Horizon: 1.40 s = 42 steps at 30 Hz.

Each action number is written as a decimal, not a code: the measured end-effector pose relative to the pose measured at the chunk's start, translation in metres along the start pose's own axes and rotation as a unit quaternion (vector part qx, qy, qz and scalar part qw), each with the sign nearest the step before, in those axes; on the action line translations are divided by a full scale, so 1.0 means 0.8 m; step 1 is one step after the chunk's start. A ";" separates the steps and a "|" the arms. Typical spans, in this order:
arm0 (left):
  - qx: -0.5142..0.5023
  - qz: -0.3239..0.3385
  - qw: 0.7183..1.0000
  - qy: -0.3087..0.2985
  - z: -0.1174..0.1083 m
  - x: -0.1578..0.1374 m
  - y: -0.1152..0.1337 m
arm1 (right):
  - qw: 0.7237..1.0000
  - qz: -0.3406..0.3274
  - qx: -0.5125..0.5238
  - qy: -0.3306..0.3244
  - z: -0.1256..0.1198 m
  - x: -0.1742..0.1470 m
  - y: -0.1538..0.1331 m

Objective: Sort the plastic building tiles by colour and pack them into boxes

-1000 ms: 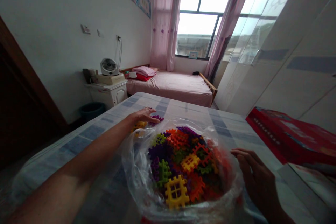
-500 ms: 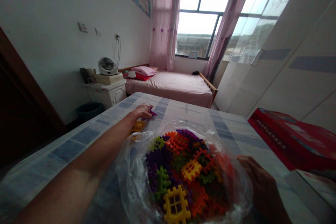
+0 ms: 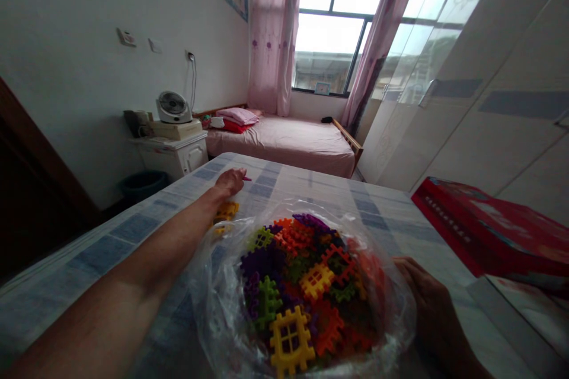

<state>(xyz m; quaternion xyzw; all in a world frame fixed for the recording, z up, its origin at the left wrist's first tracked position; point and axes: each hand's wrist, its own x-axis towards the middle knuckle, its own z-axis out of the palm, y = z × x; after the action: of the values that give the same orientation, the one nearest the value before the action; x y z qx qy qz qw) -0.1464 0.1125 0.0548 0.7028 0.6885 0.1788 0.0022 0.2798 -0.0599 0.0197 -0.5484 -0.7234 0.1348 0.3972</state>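
Stretched out to the far left of the table, my left hand [image 3: 231,181] is closed on a purple plastic building piece [image 3: 247,178], mostly hidden by the fingers. Yellow building pieces [image 3: 226,213] lie on the tablecloth just under the wrist. In front of me stands a clear plastic bag [image 3: 213,314], its mouth spread wide. Inside it are many notched building pieces in orange, green, purple and yellow, with a yellow window-shaped piece [image 3: 291,340] nearest me. My right hand [image 3: 424,296] is closed at the bag's right edge, fingertips partly hidden against the plastic.
A checked tablecloth [image 3: 306,189] covers the table. On the right are a red box [image 3: 484,237] and a white box [image 3: 520,314]. Beyond the table's far edge stand a bed [image 3: 302,142], a white cabinet [image 3: 178,151] with a fan [image 3: 172,108], and a dark bin [image 3: 144,183].
My left hand has turned, so less of the purple building piece shows. The whole view has shifted slightly. My right hand stays at the bag's edge.
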 end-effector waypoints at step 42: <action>-0.167 0.270 0.923 -0.216 -0.043 -0.198 0.102 | 0.999 -0.016 -0.012 -0.028 0.001 0.003 -0.014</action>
<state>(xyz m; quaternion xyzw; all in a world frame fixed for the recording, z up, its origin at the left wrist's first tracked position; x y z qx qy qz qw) -0.0747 -0.0535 0.0680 0.8733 0.4155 0.1289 0.2194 0.2710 -0.0618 0.0274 -0.5376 -0.7446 0.1352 0.3718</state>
